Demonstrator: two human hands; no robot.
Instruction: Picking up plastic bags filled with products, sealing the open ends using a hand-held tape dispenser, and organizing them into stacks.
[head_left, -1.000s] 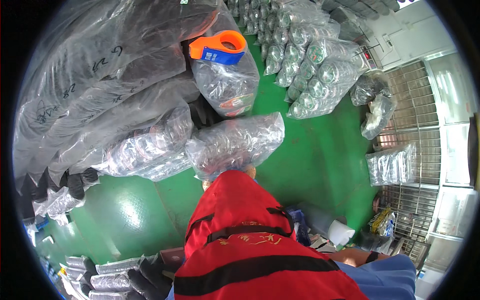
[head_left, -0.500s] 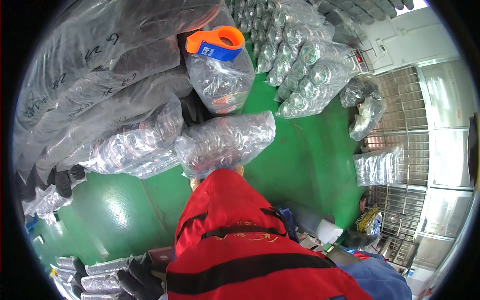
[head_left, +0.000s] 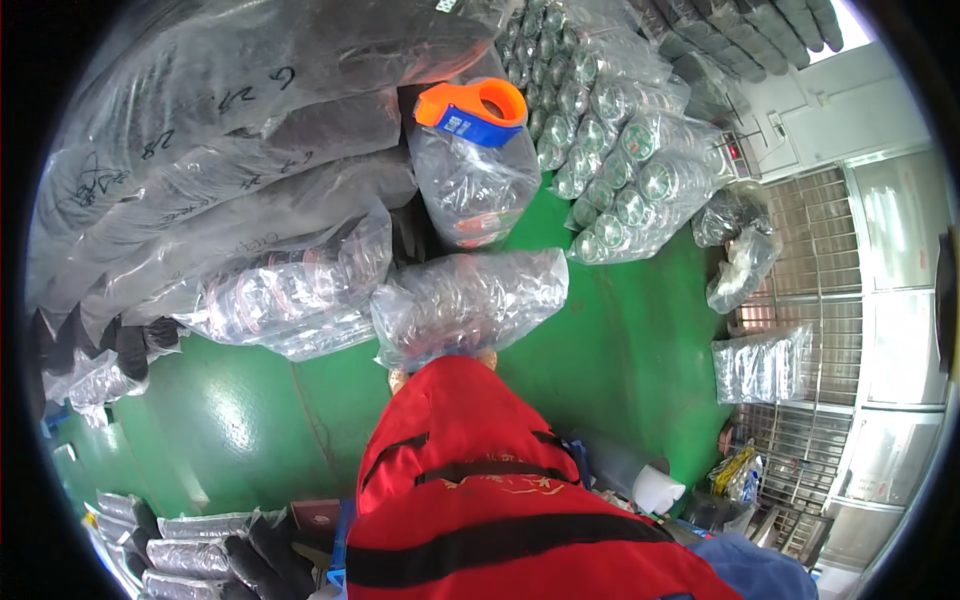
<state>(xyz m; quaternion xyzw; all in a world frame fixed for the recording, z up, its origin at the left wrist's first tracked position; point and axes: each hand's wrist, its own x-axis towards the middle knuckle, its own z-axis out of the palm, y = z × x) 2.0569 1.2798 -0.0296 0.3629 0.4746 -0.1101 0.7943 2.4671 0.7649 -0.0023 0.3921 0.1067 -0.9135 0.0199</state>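
Observation:
Neither of my hands shows; the red apron (head_left: 450, 420) with black bands fills the lower middle. Just beyond my shoes a clear plastic bag (head_left: 470, 305) of shiny packed goods lies on the green floor. Behind it is another filled clear bag (head_left: 470, 190). On top of that one rests an orange and blue tape dispenser (head_left: 475, 128). To the left, a further clear bag (head_left: 290, 280) leans against a stack of long, dark, plastic-wrapped bundles (head_left: 230, 100) with handwriting on the wrap.
Bagged round items (head_left: 620, 190) are piled at the far right. Beside the metal grille (head_left: 830, 250) stands a silvery wrapped package (head_left: 762, 365). Wrapped dark rolls (head_left: 190, 555) lie at the near left. A grey roll with a white end (head_left: 657, 488) is right of the apron.
The view has shifted slightly, so the bags and tape dispenser appear lower and farther right. A blue edge now shows left of the apron. Nothing has visibly been taken or put down.

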